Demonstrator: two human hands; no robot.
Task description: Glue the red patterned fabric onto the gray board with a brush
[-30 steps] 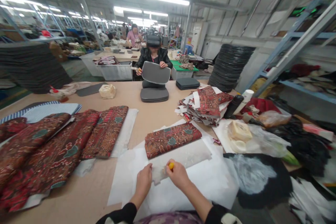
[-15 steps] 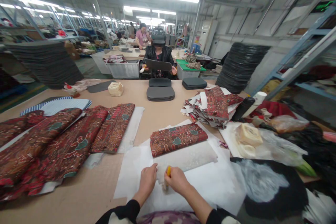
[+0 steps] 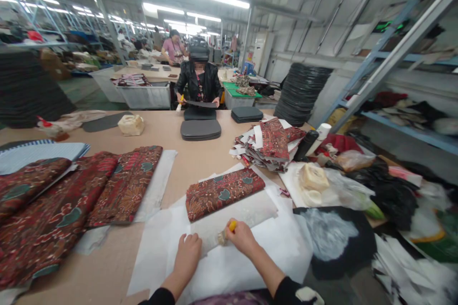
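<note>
My right hand (image 3: 242,237) is closed round a small yellow-handled tool (image 3: 229,229) whose tip rests on a translucent white sheet (image 3: 246,212). My left hand (image 3: 187,254) lies with curled fingers on the near edge of that sheet, pressing it to the white paper (image 3: 275,248) beneath. A folded red patterned fabric piece (image 3: 223,190) lies just beyond both hands, partly on the sheet.
Long red patterned fabric pieces (image 3: 71,200) cover the table's left. A heap of fabric and paper pieces (image 3: 268,145), bags and tape rolls (image 3: 313,178) crowd the right. Across the table a person (image 3: 198,83) handles dark grey pads (image 3: 200,128). Black stacks (image 3: 300,93) stand behind.
My right hand has shifted slightly right along the sheet with the tool. My left hand slid down and left. The person opposite lowered the grey pad toward the stack.
</note>
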